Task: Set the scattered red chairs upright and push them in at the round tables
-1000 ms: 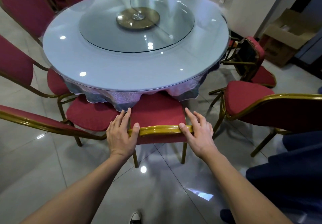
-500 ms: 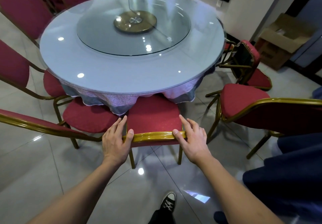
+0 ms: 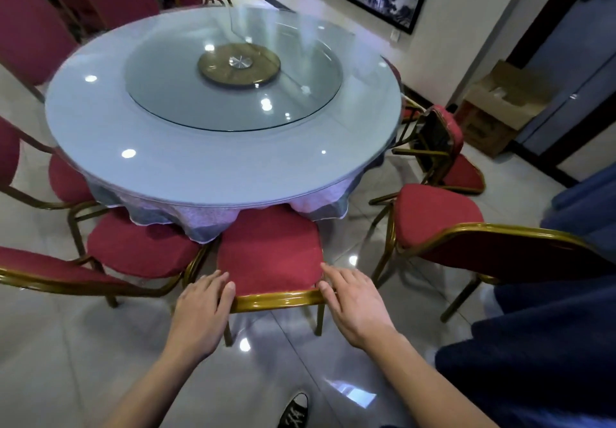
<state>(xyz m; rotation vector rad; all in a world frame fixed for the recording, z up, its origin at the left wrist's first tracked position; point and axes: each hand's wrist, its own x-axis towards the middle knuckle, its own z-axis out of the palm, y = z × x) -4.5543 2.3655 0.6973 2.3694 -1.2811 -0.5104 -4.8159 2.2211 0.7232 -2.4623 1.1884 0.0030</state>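
head view: red chair (image 3: pixel 270 254) sits straight ahead of my fingertips, seat front tucked under the tablecloth (image 3: pixel 213 224) edge of the round table (image 3: pixel 216 157), upright. i have my left hand (image 3: pixel 200 314) on the left end of its gold top rail (image 3: pixel 276 299), fingers laid over the rail and thumb along the front, gripping it. right hand (image 3: pixel 356 307) on the right end, fingers draped over the corner, thumb on the rail; grip looks loose, can't tell how firm. second chair (image 3: pixel 133 247) just left of my left fingers, seat partly under the cloth. third chair (image 3: pixel 436 217) right of my right fingers, angled, seat clear of the table. beyond it a toppled chair (image 3: pixel 443 147) lies on its side by the table rim. glass turntable (image 3: pixel 233 81) at table centre. cardboard box (image 3: pixel 500 107) far right by the wall. my shoe (image 3: pixel 295 411) below the hands on the tile floor (image 3: pixel 50 361).
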